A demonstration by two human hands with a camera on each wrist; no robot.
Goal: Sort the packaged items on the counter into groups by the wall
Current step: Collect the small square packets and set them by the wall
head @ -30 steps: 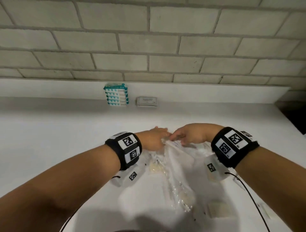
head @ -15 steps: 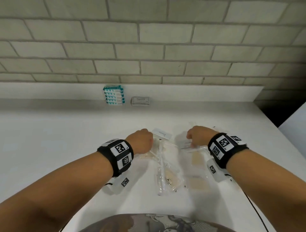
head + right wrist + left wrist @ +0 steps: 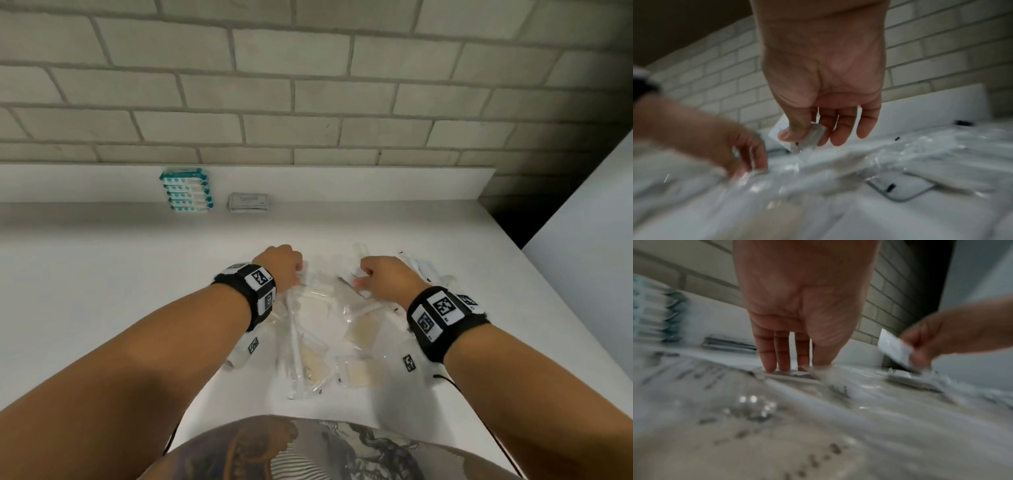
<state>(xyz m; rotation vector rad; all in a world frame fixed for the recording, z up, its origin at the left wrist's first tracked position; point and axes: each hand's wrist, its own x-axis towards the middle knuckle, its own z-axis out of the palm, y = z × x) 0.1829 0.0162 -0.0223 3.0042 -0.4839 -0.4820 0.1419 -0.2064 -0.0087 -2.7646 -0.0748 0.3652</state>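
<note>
A loose pile of clear plastic packets (image 3: pixel 322 329) lies on the white counter (image 3: pixel 102 291) between my hands. My left hand (image 3: pixel 298 274) reaches down at the pile's far left edge. Its fingertips (image 3: pixel 770 368) and thumb close on the rim of a clear packet (image 3: pixel 793 374). My right hand (image 3: pixel 803 139) hovers just over the pile's far right and pinches a small white packet (image 3: pixel 818 131) between thumb and fingers; that small white packet (image 3: pixel 894 348) also shows in the left wrist view. Both wrist views are blurred.
By the wall stands a stack of teal-and-white packets (image 3: pixel 186 190), with a low stack of grey packets (image 3: pixel 248 202) just right of it. More white packets (image 3: pixel 424 270) lie beyond my right hand. The counter's edge runs along the right, next to a dark gap (image 3: pixel 520 219).
A second ago both hands held a clear bag together above the pile. They have since parted and dropped to the pile, and my right hand now pinches a small white packet.
</note>
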